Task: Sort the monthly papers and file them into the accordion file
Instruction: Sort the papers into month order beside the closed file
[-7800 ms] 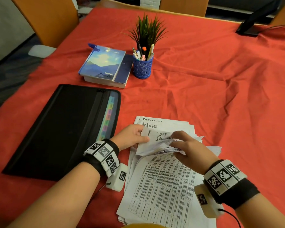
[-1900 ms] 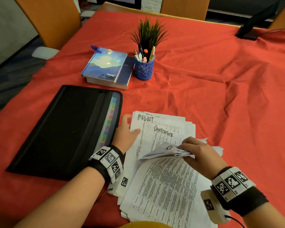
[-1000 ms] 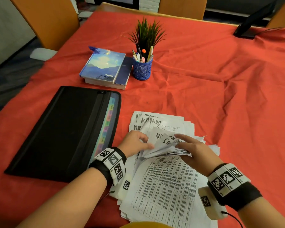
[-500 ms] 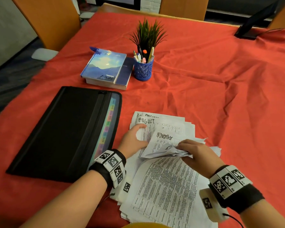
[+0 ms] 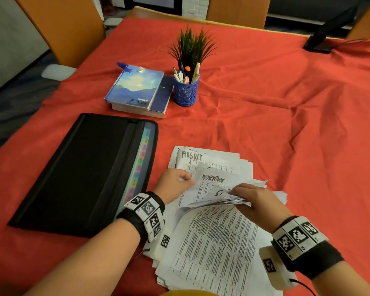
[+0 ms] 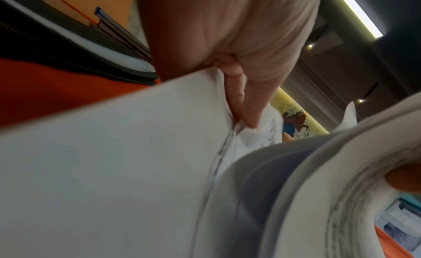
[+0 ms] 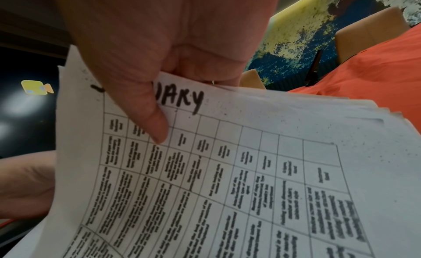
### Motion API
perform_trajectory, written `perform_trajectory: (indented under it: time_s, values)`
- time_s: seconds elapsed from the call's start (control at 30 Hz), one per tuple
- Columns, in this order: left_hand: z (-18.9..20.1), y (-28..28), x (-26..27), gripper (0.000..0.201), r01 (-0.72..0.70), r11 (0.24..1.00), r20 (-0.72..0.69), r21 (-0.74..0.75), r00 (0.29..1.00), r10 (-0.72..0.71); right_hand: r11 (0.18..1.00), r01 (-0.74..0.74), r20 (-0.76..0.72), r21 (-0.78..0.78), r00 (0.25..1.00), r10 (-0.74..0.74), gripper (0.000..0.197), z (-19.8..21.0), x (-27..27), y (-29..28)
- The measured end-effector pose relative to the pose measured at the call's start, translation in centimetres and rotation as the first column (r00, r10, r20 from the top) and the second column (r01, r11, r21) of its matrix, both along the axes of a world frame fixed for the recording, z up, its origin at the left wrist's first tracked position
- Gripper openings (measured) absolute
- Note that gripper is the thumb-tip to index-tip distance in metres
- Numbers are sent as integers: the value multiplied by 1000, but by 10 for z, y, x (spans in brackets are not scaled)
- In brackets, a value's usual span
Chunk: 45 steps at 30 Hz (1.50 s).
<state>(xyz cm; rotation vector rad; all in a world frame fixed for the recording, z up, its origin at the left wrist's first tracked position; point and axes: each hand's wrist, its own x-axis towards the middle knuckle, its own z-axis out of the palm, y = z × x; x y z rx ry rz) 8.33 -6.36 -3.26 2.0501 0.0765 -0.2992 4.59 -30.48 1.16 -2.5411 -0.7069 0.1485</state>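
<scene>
The right hand [image 5: 255, 202] pinches a bent-back sheaf of the papers [image 5: 214, 242] on the worktop; the left hand [image 5: 175, 184] nips the November sheet [image 5: 212, 180] just beyond. Thin, floppy, slippery sheets: best gripped by their edges. The accordion file [image 5: 83, 169] lies left of the fingers.

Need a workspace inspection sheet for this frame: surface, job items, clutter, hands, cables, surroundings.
Surface: red tablecloth, wrinkled, covering the table.
Job's things: paper stack in front of the person, top edges folded back; sheets headed AUGUST and November exposed. Black accordion file lies flat left of it, coloured tabs showing along its open edge.
Clutter: two stacked books, blue pen cup, potted plant behind it.
Grippers: left hand pinches a sheet's edge; right hand grips the folded-back bundle.
Cables: thin black lead from the right wrist unit.
Surroundings: orange chairs, dark stand at far right.
</scene>
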Motion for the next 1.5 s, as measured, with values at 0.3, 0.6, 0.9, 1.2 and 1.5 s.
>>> perform_trajectory:
  time_s: [0.3, 0.6, 0.9, 1.2, 1.5]
  values:
    - [6, 3, 0, 18, -128, 969, -55, -209, 991, 119, 1000, 14, 21, -10, 1000, -13, 23, 0, 1, 0]
    - [30, 14, 5, 5, -310, 795, -335, -521, 931, 144, 999, 28, -8, -47, 1000, -28, 24, 3, 3, 2]
    - [51, 20, 14, 12, -118, 978, 201, 174, 976, 82, 996, 33, -50, -84, 998, -37, 23, 1, 7, 2]
    - [60, 40, 33, 27, -102, 979, 245, 179, 968, 56, 996, 18, 42, -82, 999, -14, 29, -7, 12, 8]
    - [192, 98, 36, 42, -147, 987, 594, 63, 800, 81, 1000, -22, 24, 1, 999, 22, 17, 23, 8, -2]
